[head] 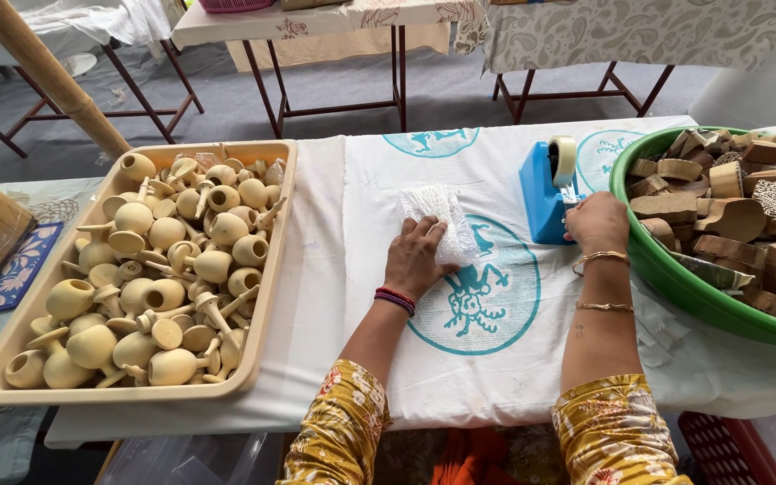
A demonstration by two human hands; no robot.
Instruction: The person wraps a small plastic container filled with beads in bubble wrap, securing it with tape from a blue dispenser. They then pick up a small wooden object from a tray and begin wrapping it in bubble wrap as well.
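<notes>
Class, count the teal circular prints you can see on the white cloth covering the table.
3. One large print lies under the left hand, one sits at the cloth's far edge, and one is partly hidden behind the blue tape dispenser. Others may be covered.

table (316,269) bears printed cloth (496,359), tray (267,305), basin (666,269), dispenser (545,193).

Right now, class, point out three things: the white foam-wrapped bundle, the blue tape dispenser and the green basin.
white foam-wrapped bundle (433,208), head view, upper part above the fingers.
blue tape dispenser (541,198), head view, blue side wall.
green basin (675,283), head view, near outer wall.
</notes>
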